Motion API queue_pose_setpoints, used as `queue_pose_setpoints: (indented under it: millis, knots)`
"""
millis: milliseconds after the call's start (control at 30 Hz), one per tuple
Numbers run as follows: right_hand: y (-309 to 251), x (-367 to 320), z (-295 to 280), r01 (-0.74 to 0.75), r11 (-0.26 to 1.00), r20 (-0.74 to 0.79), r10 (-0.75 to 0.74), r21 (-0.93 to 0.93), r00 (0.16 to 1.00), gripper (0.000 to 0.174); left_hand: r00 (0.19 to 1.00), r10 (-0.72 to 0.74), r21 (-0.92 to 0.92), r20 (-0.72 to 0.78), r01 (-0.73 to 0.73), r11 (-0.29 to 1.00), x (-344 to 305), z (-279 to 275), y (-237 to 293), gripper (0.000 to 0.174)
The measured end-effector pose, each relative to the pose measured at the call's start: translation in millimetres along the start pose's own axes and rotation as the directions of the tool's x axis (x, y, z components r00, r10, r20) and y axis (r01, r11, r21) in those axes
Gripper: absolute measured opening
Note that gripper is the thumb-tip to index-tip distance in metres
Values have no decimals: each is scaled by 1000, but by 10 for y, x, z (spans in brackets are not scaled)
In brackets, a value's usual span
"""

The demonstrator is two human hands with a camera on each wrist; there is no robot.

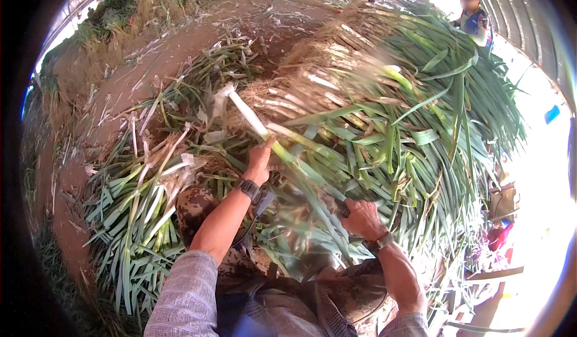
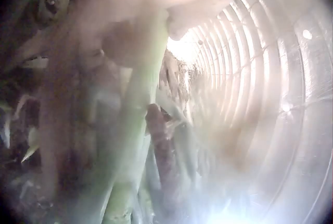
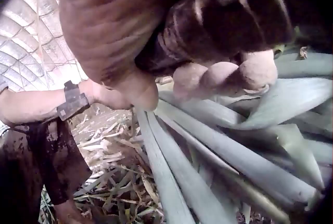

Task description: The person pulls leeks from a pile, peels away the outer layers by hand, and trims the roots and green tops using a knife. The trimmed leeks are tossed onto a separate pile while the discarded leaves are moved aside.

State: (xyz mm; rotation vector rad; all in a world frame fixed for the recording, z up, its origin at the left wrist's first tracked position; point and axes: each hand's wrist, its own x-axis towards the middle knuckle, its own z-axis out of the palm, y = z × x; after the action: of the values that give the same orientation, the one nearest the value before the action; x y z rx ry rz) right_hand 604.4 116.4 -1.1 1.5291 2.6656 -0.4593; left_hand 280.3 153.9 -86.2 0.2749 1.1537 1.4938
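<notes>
In the head view my left hand (image 1: 259, 161) grips a leek (image 1: 245, 110) just below its white shank. The white root end points up and away to the left, and the green leaves slant down toward my lap. The left wrist view shows the pale green stalk (image 2: 141, 86) running down from the blurred palm. My right hand (image 1: 362, 220) is at the leaves, to the right of the left hand. Its fingers curl in the right wrist view, with thumb and fingertips pinching long flat leaves (image 3: 182, 166) that fan out below.
A large heap of leeks (image 1: 421, 102) spreads ahead and to the right, its rooty ends toward the left. A smaller pile (image 1: 141, 217) with white stalks lies at my left. Loose trimmings cover the soil (image 1: 144, 54). Another person (image 1: 473, 19) is at the far right, near the ribbed tunnel wall.
</notes>
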Motion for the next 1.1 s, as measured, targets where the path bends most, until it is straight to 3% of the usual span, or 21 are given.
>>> queue_pose_setpoints:
  millis: [133,233,500,600,733,800,933,967,1100]
  knots:
    - [-64,27,-57,67,997,-57,-69,-50,996,36,999,-1,-41,42,3,999,-48,55,-53,46]
    - [-27,25,-76,30,999,-4,-30,-25,1000,40,999,-31,-15,19,31,999,-55,59,-26,42]
    - [-8,-134,-87,-42,998,65,45,-49,997,40,992,67,98,-109,-56,994,234,-43,-234,51]
    - [-17,-112,-54,-50,998,25,51,-37,998,38,1000,2,81,-24,0,997,53,49,-146,55]
    - [-44,56,-85,-18,1000,25,18,-23,1000,37,997,34,177,-65,-22,984,29,78,-129,59]
    - [-27,94,-42,-18,999,40,19,-27,999,37,991,-89,-79,96,97,992,-9,99,-135,64]
    - [-38,188,-32,3,1000,-21,-4,-21,1000,39,983,-35,-275,183,85,958,-90,150,-188,65]
    - [-67,195,-58,1,1000,-19,-1,3,1000,39,973,-72,-326,220,143,935,-18,104,-252,64]
    - [-101,193,-106,13,999,-13,-13,34,1000,40,966,-12,-306,257,93,947,-80,158,-314,53]
